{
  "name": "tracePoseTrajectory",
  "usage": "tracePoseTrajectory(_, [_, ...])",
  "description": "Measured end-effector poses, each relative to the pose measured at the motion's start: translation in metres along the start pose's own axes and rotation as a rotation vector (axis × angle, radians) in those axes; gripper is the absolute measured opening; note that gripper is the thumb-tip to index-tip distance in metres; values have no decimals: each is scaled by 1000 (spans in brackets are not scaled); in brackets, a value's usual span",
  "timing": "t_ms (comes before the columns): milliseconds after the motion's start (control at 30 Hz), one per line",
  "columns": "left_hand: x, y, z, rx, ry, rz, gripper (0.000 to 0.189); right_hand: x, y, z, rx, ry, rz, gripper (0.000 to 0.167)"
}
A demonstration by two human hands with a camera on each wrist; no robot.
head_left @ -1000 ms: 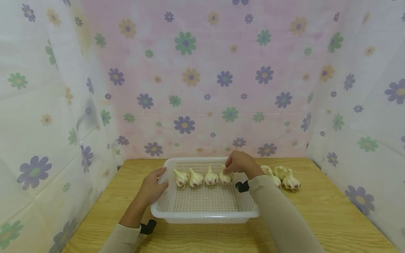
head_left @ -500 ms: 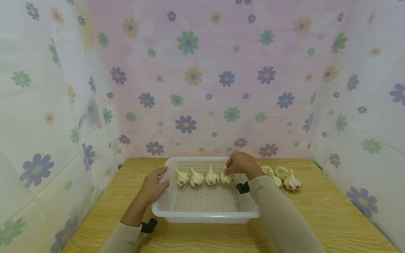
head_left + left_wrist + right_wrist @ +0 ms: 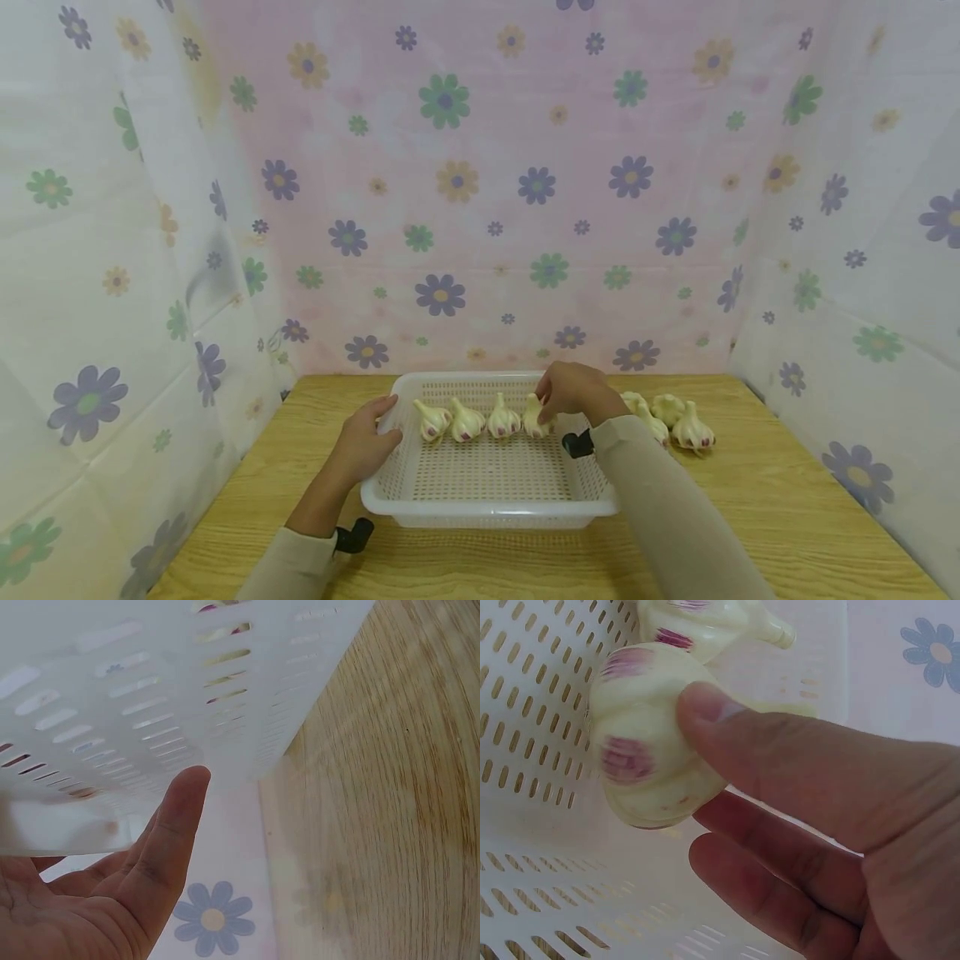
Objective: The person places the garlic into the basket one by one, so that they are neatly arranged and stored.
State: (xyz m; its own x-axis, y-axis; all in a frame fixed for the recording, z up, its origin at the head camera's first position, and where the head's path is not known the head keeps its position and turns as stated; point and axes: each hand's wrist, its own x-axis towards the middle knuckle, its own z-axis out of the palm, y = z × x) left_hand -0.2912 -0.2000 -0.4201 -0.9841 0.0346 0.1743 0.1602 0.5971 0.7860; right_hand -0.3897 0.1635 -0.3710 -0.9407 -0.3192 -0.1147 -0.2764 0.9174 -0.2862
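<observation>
In the head view, a white plastic basket (image 3: 495, 508) with slotted walls holds a row of garlic bulbs, among them one at the left end (image 3: 432, 422). My left hand (image 3: 362, 442) grips the basket's left rim; in the left wrist view, a finger (image 3: 176, 817) lies along the outer wall. Inside the basket, my right hand (image 3: 573, 390) holds the rightmost garlic bulb (image 3: 645, 742). Its thumb (image 3: 727, 735) presses the bulb's side, and two fingers show behind and below. The bulb's far side is hidden.
On the wooden table (image 3: 765, 500), right of the basket, lie more garlic bulbs (image 3: 693, 429), partly hidden by the right sleeve. A flowered cloth (image 3: 495, 208) stands behind and along both sides. Black wrist devices (image 3: 354, 536) sit at both cuffs.
The right hand has shifted slightly, and its thumb sits lower on the rightmost garlic bulb. The left hand and the basket stay in place.
</observation>
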Motion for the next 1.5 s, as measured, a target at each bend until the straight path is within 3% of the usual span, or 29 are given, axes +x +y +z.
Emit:
tracePoseTrajectory(133, [1, -1, 1, -6, 0, 1, 64, -1, 0, 0, 10, -1, -9, 43])
tracePoseTrajectory(600, [1, -2, 0, 12, 2, 17, 64, -7, -5, -1, -28, -31, -18, 31])
tracePoseTrajectory(933, [1, 0, 0, 22, 1, 14, 65, -7, 1, -2, 46, -53, -55, 39])
tracePoseTrajectory(1133, [1, -1, 1, 4, 5, 8, 64, -11, 2, -4, 39, -80, -61, 45])
tracePoseTrajectory(1333, [1, 0, 1, -14, 7, 10, 63, -10, 3, -6, -9, -51, -76, 48])
tracePoseTrajectory(1500, [1, 1, 1, -20, 1, 4, 64, -11, 4, -7, 22, -54, -92, 45])
